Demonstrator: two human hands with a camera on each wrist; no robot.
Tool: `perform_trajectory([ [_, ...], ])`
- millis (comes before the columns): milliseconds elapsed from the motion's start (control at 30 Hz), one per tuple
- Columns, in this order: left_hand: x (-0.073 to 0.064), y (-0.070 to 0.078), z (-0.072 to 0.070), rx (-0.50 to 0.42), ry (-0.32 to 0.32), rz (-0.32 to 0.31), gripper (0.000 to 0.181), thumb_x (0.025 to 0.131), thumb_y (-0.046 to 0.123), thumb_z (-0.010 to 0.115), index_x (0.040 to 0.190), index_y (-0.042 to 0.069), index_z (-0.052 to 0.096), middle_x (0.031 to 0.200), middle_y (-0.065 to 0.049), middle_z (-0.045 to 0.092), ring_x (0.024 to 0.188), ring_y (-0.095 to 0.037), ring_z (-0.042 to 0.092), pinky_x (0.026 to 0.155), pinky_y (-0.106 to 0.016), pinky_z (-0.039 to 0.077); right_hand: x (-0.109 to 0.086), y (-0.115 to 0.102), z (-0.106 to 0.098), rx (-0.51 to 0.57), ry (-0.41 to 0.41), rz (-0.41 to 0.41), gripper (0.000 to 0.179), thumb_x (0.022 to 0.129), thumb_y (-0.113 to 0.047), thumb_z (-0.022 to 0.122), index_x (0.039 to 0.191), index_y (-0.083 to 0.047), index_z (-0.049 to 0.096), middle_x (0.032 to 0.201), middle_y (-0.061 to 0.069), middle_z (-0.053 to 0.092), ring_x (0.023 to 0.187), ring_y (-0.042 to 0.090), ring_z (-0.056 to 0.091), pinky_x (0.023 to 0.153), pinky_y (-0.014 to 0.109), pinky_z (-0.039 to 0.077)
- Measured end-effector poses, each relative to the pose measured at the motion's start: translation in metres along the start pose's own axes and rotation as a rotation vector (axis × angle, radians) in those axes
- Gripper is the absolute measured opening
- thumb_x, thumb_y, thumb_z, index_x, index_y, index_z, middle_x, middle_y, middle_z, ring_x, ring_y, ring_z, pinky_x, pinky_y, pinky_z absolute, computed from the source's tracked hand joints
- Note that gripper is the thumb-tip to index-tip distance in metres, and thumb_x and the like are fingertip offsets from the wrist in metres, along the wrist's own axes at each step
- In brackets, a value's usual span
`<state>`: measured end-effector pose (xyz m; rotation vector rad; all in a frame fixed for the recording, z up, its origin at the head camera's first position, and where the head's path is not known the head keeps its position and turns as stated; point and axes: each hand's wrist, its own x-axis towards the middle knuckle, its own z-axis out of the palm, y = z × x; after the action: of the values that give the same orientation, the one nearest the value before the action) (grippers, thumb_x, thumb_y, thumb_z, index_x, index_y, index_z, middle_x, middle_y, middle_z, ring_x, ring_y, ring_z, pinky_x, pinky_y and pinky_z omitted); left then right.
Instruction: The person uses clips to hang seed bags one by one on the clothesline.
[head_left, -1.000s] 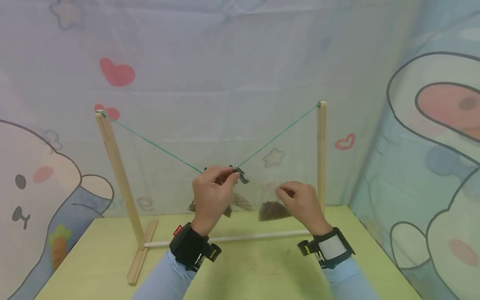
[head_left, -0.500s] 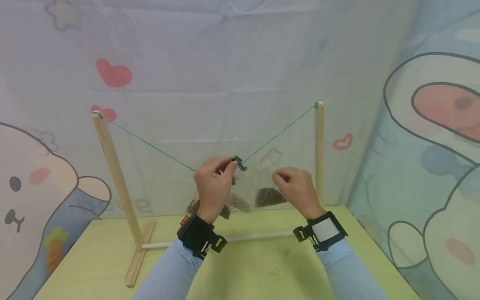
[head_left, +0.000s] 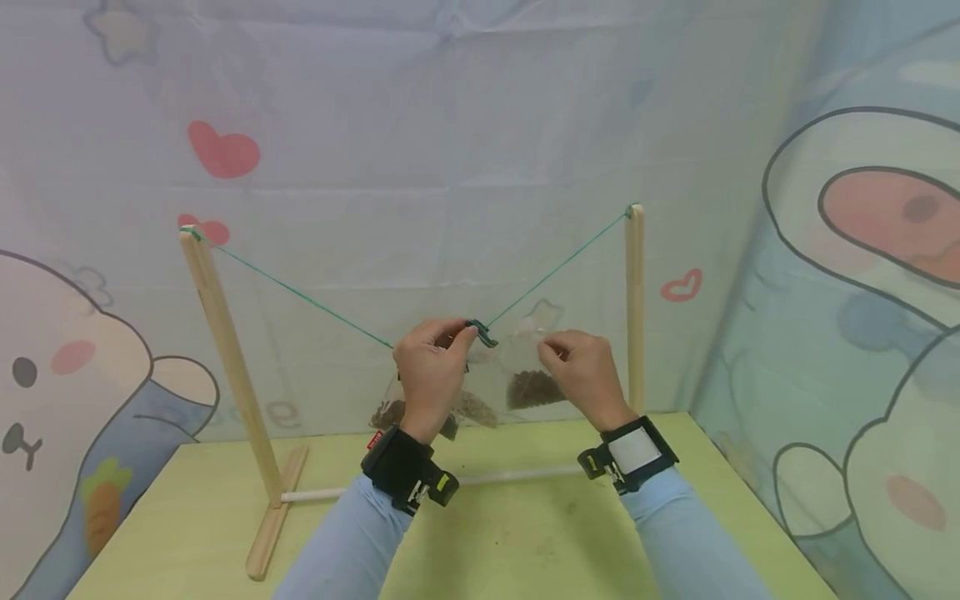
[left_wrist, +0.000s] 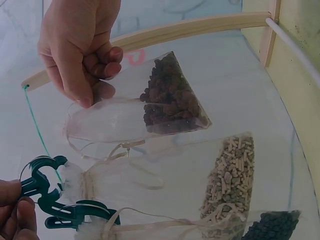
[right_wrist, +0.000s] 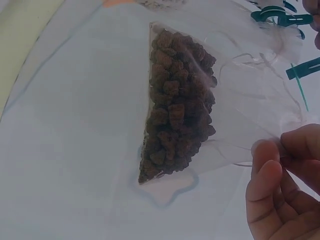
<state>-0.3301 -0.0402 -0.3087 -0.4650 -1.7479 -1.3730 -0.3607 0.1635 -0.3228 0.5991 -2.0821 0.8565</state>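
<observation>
My left hand [head_left: 431, 379] pinches the handle end of a dark green clip [left_wrist: 42, 172] at the low point of a green string. Thumb and fingertip of my right hand [head_left: 588, 375] grip the neck of a sheer drawstring pouch [right_wrist: 235, 105]. Chunky brown granules [right_wrist: 175, 100] fill the bottom of this pouch, which hangs just right of the clip. Below the left hand, a second green clip [left_wrist: 80, 214] holds a gathered pouch. A pouch of pale pellets [left_wrist: 227, 175] and one of dark granules [left_wrist: 272, 225] hang there too, partly hidden by the left hand in the head view.
Two wooden posts [head_left: 228, 350] [head_left: 635, 308] carry the string [head_left: 300, 293]. A white rod [head_left: 525, 474] joins them low down, over the pale green table [head_left: 510, 542]. A printed cloth [head_left: 450, 167] hangs behind.
Both hands have risen slightly. My right hand has brought the brown-granule pouch up and a little left, closer to the clip. The left hand keeps its pinch on the clip.
</observation>
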Motion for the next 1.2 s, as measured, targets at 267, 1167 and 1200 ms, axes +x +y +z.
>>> perform_trajectory([
  [267, 0.003, 0.000, 0.000, 0.005, 0.007, -0.006, 0.012, 0.094, 0.006, 0.077, 0.102, -0.001, 0.080, 0.092, -0.016, 0.074, 0.075, -0.029, 0.066, 0.058, -0.026, 0.046, 0.005, -0.006, 0.005, -0.026, 0.053, -0.066, 0.021, 0.095, -0.001, 0.064, 0.078, -0.002, 0.077, 0.070, 0.009, 0.070, 0.059, 0.018, 0.057, 0.060, 0.034, 0.048],
  [1167, 0.002, 0.003, 0.003, 0.075, -0.115, -0.117, 0.031, 0.088, 0.013, 0.084, 0.116, 0.001, 0.077, 0.099, -0.016, 0.074, 0.086, -0.028, 0.066, 0.076, -0.036, 0.055, 0.008, -0.012, 0.018, 0.067, 0.014, -0.109, 0.014, 0.093, -0.001, 0.070, 0.081, -0.001, 0.077, 0.071, 0.009, 0.066, 0.059, 0.015, 0.052, 0.059, 0.030, 0.044],
  [1200, 0.002, 0.002, 0.003, 0.080, -0.121, -0.116, 0.032, 0.088, 0.013, 0.084, 0.117, 0.000, 0.077, 0.100, -0.017, 0.073, 0.086, -0.029, 0.066, 0.077, -0.036, 0.055, 0.008, -0.012, 0.018, 0.069, 0.007, -0.104, 0.015, 0.094, -0.001, 0.070, 0.081, -0.002, 0.077, 0.070, 0.009, 0.066, 0.058, 0.015, 0.052, 0.059, 0.030, 0.044],
])
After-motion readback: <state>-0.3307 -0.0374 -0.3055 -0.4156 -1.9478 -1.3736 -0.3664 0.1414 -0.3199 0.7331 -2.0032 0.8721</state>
